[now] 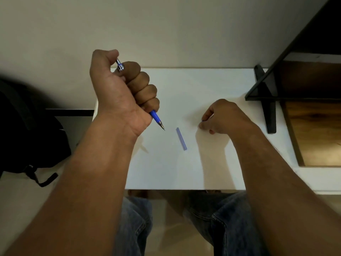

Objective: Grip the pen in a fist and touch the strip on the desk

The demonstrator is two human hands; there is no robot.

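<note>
The left hand is raised in a fist grip around a blue mechanical pencil, tip down, while the right hand rests curled on the white surface, pinching something too small to tell, near a slim blue lead case.

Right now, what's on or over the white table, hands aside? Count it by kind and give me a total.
Pencils: 1, blue, gripped in the left hand, pencil tip pointing down at the table.
Lead tubes: 1, clear blue tube lying flat between the hands.
Small pale items: 1, pinched in the right hand, too hidden to identify.
Total: 3
</note>
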